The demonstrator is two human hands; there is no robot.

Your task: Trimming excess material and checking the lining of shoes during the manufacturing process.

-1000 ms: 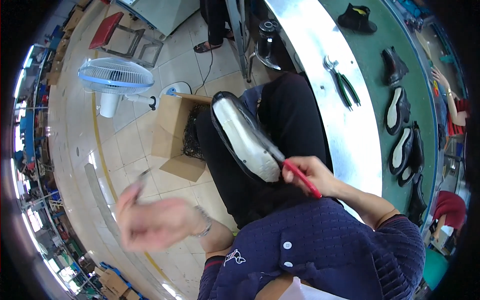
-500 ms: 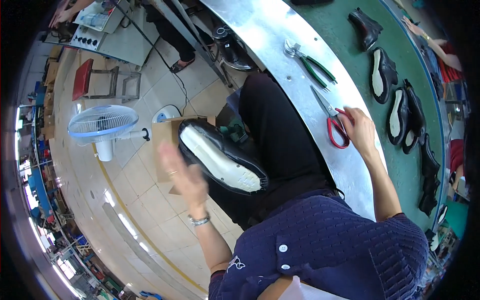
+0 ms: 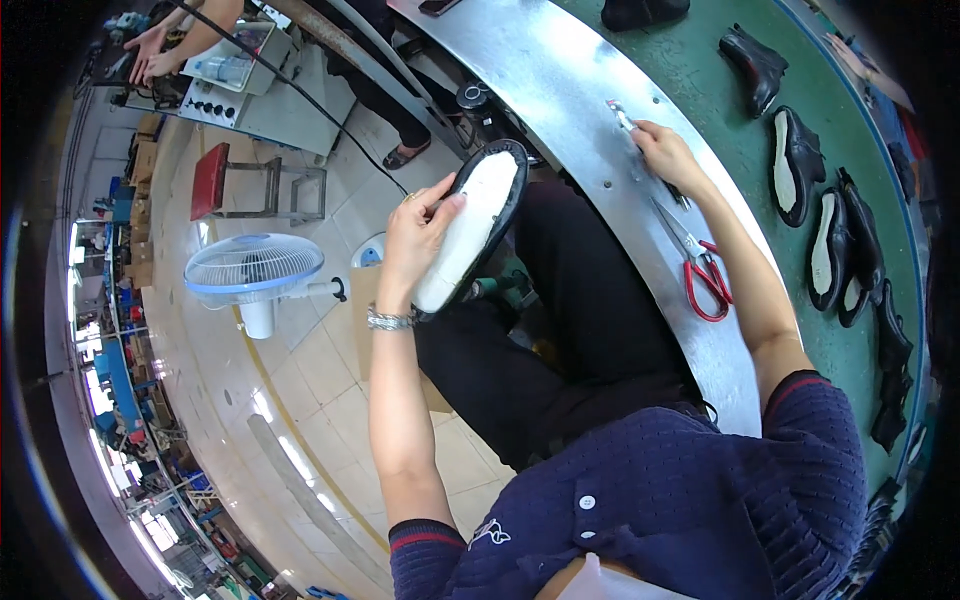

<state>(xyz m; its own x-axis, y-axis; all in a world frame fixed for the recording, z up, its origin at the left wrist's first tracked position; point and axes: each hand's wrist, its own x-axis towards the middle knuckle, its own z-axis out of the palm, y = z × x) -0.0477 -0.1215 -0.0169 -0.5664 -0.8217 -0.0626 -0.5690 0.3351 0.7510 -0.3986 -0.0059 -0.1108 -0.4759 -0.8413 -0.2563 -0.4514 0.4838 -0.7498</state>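
A black shoe upper (image 3: 521, 196) with a white insole bottom faces up above my lap, tilted, its far end raised. My left hand (image 3: 415, 235) is closed around its left edge, the thumb lying on the white bottom. On the metal bench, my right hand (image 3: 668, 155) has its fingers wrapped around the pincers. The silver head of the pincers (image 3: 620, 114) sticks out beyond my fingers; the palm covers most of the green handles. Just nearer to me lie red-handled scissors (image 3: 708, 290), slightly spread and untouched.
Right of the curved metal bench (image 3: 560, 75), a green work surface (image 3: 745, 160) carries several black shoes (image 3: 790, 165). To the left stand a fan (image 3: 255, 270) and a red stool (image 3: 210, 180). A cardboard box (image 3: 367, 330) sits by my knee; another person's hands (image 3: 150, 55) show at upper left.
My left hand has taken hold of the shoe, which has lifted off my lap and turned. My right hand has moved from the scissors to the pincers and gripped them.
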